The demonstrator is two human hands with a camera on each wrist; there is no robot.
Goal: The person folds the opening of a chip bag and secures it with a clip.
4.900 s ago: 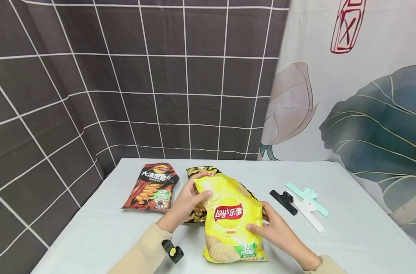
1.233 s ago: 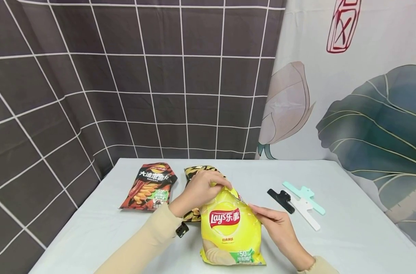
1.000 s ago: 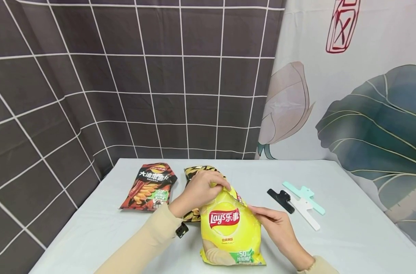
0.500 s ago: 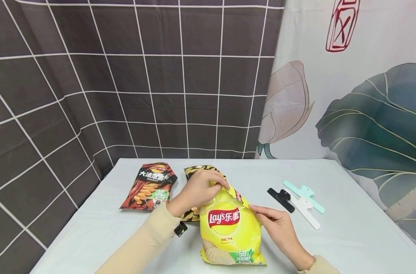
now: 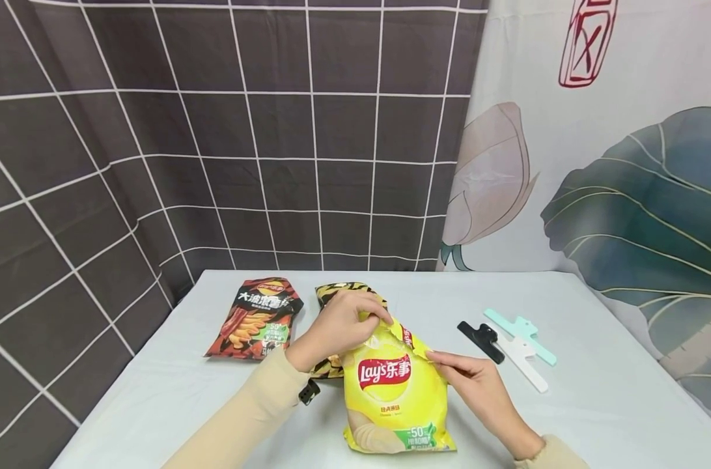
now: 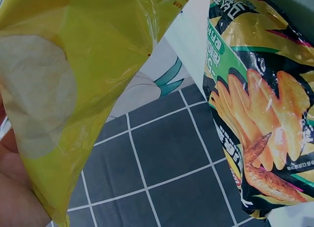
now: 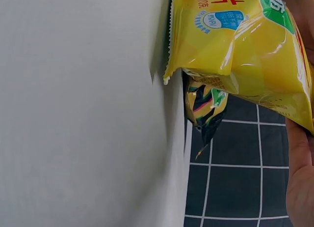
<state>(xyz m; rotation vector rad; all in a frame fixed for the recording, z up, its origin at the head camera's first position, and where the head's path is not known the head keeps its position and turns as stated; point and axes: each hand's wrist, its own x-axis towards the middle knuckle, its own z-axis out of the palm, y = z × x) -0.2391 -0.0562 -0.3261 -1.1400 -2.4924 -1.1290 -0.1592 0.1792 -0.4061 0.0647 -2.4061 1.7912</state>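
Observation:
A yellow Lay's chip bag (image 5: 385, 407) stands upright near the table's front, its top edge folded over toward me in a slanting flap. My left hand (image 5: 339, 329) pinches the upper left part of that fold from above. At the right end of the fold, my right hand (image 5: 481, 391) pinches the bag's edge between thumb and fingers. In the left wrist view the yellow bag (image 6: 113, 35) covers most of the left hand (image 6: 17, 187). The right wrist view shows the bag's (image 7: 255, 55) lower side, with the right hand (image 7: 300, 187) partly behind it.
Behind the yellow bag lies a black and gold chip bag (image 5: 334, 290), partly hidden. A red and black chip bag (image 5: 256, 326) lies at the table's back left. To the right are black (image 5: 481, 341), white (image 5: 524, 365) and mint (image 5: 521, 331) sealing clips on the table (image 5: 156, 404).
Both hands held the bag by its sides earlier. The left hand has moved onto the top, the right a little higher, and the top edge is now folded down. The flap shows more lately.

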